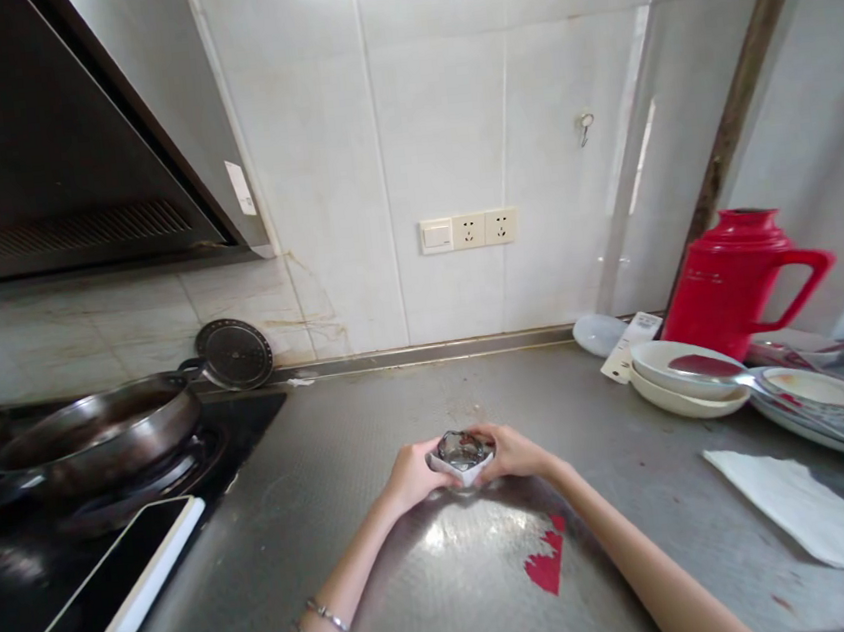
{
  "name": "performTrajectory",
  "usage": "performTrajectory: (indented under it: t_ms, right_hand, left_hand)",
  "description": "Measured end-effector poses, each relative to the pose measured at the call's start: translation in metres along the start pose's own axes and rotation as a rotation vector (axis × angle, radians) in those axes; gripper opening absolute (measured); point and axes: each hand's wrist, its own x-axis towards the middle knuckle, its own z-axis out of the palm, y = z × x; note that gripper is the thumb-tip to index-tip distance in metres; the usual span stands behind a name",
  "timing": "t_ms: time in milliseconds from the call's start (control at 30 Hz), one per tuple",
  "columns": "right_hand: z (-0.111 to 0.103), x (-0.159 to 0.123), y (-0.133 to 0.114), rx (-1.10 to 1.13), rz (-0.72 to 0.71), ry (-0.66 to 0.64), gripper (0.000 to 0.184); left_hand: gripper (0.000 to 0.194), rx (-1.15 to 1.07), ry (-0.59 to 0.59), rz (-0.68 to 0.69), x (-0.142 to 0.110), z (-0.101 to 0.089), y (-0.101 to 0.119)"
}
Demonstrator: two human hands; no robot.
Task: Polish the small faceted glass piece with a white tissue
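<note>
Both hands hold a small vessel [463, 458] low over the steel counter [392, 601], in the middle of the view. Its rim is pale and angular, and a dark, shiny, see-through material shows inside; its exact kind is unclear. My left hand [416, 477] wraps its left side, thumb at the front edge. From the right, my right hand [513, 450] grips it with the thumb along the front. The fingers behind the rim are partly hidden. A torn red scrap [545, 562] lies on the counter between my forearms.
On the left, a phone [108, 590] with a white cable lies at the edge of the stove, beside a metal pan [103, 440]. A red thermos jug [727, 284], stacked bowls [690, 383], plates and a white paper sheet [804, 507] occupy the right side.
</note>
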Motion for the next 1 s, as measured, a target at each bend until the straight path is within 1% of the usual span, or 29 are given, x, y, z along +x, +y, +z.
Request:
performTrajectory:
  t_ms: [300, 467, 767, 1000]
  right_hand:
    - [-0.0014, -0.0004, 0.0018, -0.052, -0.006, 0.002, 0.079]
    - [-0.0015, -0.0008, -0.0005, -0.05, 0.007, -0.027, 0.08]
    - [-0.0024, -0.0018, -0.0017, -0.105, -0.001, -0.023, 0.077]
    - [-0.0024, -0.0024, 0.0002, -0.116, -0.001, -0.002, 0.079]
  left_hand:
    - [0.061, -0.011, 0.02, 0.011, 0.0001, 0.0043, -0.0023]
    - [0.061, 0.03, 0.014, -0.02, 0.0001, 0.0053, -0.0024]
    - [0.066, 0.003, 0.021, 0.005, 0.0003, 0.0079, -0.006]
    - [0.062, 0.014, 0.012, 0.01, 0.0003, 0.0086, -0.0055]
